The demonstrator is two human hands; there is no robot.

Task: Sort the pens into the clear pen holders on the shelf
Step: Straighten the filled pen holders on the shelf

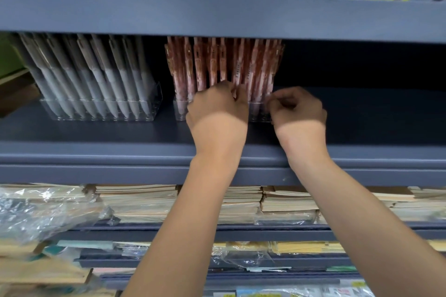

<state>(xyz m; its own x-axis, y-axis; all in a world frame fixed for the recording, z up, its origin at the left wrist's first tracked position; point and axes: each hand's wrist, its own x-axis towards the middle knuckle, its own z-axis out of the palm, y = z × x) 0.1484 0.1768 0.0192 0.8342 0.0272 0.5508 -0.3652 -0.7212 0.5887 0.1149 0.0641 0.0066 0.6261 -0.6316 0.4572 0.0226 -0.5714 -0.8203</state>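
I have bare shelf (362,108) right of and in front of the holder (179,113) of pink pens (255,67). The grey-pen holder (101,111) stands near its left, and the upper shelf board (217,17) hangs just above.

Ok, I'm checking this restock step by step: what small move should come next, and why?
Probably push the pink pen down into its slot. The left hand seems to pinch it where it stands among the others in the clear holder, while the right hand sits curled at the holder's right end, seemingly steadying it.
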